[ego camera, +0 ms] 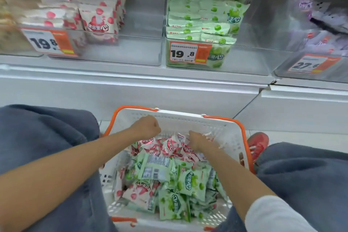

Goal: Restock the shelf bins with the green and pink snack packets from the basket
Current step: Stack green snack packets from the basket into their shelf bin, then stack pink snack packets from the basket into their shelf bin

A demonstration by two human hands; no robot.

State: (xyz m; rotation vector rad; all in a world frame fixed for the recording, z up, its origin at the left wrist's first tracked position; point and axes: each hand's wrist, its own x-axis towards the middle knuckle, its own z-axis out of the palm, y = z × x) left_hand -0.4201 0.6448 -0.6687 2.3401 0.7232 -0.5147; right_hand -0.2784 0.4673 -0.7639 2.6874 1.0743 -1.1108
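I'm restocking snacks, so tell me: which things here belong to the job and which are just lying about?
Job: basket, pink packets, green packets, pink bin, green bin, left hand, right hand.
Lying about: purple-packet bin, price tags, red shoe.

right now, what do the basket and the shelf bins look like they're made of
Basket: likely white moulded plastic, matte, given its perforated walls. Shelf bins: clear rigid plastic, perhaps acrylic, glossy; packets show through their fronts.
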